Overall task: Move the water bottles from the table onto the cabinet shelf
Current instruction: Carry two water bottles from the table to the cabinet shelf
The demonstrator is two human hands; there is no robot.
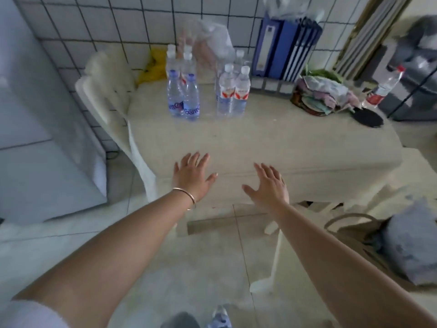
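Your water bottles [208,91] stand upright in two tight clusters at the far side of the surface [272,143], near the tiled wall, likely grouped so you can take them a pair at a time. Your left hand [192,177] and right hand [269,185] hover over the near edge, fingers spread, holding nothing, well short of the bottles.

Cream table [272,143] is carrying two clusters of upright water bottles: purple-label bottles [183,95] at back left, red-label bottles [233,93] just beside them. Blue binders [281,48] are standing at the back; a cluttered bowl [319,95], black disc [367,118] and lone bottle [384,87] are sitting at right.
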